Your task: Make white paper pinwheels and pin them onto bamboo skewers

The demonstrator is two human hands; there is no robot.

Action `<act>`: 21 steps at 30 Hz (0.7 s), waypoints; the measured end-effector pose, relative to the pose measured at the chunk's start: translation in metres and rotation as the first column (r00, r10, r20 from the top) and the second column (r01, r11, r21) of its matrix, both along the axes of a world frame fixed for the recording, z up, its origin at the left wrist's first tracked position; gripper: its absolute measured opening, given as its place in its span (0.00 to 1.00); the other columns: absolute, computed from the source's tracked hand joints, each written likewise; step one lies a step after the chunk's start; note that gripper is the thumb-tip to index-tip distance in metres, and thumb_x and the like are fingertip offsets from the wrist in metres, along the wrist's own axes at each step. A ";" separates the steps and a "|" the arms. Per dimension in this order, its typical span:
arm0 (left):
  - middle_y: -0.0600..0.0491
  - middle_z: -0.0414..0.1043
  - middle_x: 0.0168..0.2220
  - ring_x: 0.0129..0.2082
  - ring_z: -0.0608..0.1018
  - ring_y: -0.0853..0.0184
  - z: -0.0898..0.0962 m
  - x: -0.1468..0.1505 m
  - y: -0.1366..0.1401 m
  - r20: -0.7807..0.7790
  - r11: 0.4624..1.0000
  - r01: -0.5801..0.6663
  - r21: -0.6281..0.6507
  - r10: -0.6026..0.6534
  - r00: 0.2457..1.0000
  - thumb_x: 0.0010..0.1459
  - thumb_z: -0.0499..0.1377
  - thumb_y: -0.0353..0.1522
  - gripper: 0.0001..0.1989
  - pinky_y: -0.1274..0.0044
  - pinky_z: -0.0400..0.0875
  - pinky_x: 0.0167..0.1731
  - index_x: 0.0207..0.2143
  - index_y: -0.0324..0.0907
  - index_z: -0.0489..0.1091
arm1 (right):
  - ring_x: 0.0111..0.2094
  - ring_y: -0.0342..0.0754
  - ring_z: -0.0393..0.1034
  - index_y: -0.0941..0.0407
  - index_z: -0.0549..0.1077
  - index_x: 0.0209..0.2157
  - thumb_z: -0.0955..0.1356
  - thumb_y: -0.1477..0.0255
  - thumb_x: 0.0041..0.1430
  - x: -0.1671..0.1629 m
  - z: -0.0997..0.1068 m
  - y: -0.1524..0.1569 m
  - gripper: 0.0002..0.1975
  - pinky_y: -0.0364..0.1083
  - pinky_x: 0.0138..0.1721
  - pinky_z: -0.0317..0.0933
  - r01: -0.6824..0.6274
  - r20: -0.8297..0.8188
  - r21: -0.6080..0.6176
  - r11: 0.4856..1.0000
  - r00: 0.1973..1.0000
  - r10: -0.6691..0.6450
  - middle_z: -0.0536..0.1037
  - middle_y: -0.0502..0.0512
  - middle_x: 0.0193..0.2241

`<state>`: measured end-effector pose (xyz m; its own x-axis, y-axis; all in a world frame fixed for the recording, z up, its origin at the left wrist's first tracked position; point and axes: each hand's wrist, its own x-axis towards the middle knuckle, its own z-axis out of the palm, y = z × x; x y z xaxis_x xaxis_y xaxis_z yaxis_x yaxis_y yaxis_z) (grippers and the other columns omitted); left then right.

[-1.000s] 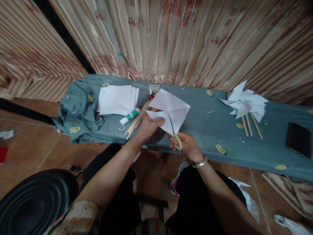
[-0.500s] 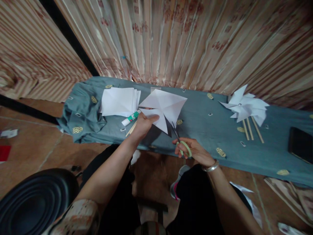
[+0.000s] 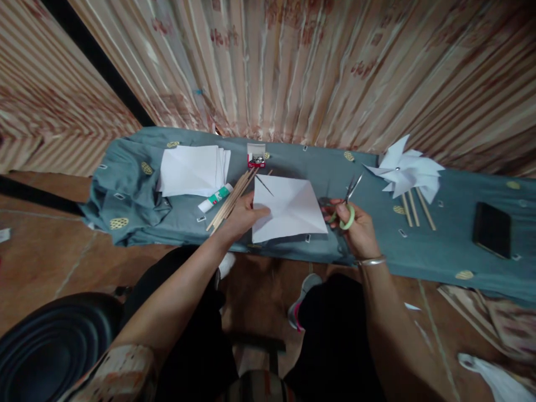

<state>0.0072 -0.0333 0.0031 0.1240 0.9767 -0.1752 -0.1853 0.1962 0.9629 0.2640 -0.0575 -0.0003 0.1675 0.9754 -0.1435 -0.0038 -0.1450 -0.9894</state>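
Your left hand (image 3: 242,219) pinches the sheet (image 3: 288,209), mid-frame; your right hand (image 3: 359,233) curls round the scissors (image 3: 348,198), blades parted. One slit shows; other cuts are unclear. Assembled pinwheels (image 3: 412,170) lie upper right; stacked sheets (image 3: 190,170), upper left, are unassembled.

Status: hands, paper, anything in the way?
Left hand gripping white sheet at left edge. Right hand holding scissors, off the sheet. Sheet cut in from upper-left corner. Nearest clutter: wooden sticks beside left hand.

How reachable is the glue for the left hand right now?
Probably yes, though the left hand pinches the paper and would have to let go first. Only the low-lying sticks separate it from the glue.
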 end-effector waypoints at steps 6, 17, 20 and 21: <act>0.56 0.76 0.28 0.24 0.74 0.69 -0.002 0.002 -0.006 -0.036 0.990 0.141 -0.026 -0.142 0.989 0.38 0.65 0.29 0.19 0.80 0.65 0.25 0.38 0.39 0.76 | 0.23 0.40 0.64 0.54 0.76 0.35 0.79 0.54 0.34 -0.013 0.000 0.006 0.27 0.41 0.24 0.61 -0.103 0.035 -0.053 0.993 0.994 0.105 0.73 0.45 0.23; 0.48 0.78 0.40 0.41 0.78 0.61 0.004 0.004 -0.001 0.203 0.999 0.008 -0.048 0.002 0.979 0.42 0.69 0.42 0.24 0.72 0.70 0.41 0.42 0.41 0.75 | 0.22 0.40 0.59 0.54 0.72 0.33 0.77 0.60 0.33 -0.022 -0.011 0.016 0.24 0.42 0.25 0.56 0.150 -0.034 0.040 0.988 0.988 -0.149 0.68 0.42 0.21; 0.47 0.77 0.41 0.43 0.77 0.61 0.007 0.007 -0.003 0.315 0.996 -0.007 -0.090 0.035 0.949 0.45 0.66 0.52 0.25 0.71 0.71 0.43 0.39 0.43 0.75 | 0.21 0.40 0.57 0.54 0.71 0.32 0.77 0.61 0.34 -0.018 -0.007 0.024 0.22 0.42 0.24 0.54 0.262 -0.047 0.108 0.959 0.965 -0.259 0.67 0.42 0.20; 0.47 0.77 0.41 0.43 0.77 0.62 0.007 0.009 -0.005 0.333 0.996 0.014 -0.088 0.016 0.943 0.44 0.66 0.52 0.26 0.71 0.71 0.43 0.37 0.43 0.75 | 0.22 0.40 0.58 0.54 0.71 0.32 0.77 0.61 0.34 -0.019 -0.005 0.026 0.22 0.42 0.24 0.55 0.285 -0.050 0.123 0.951 0.958 -0.281 0.67 0.42 0.20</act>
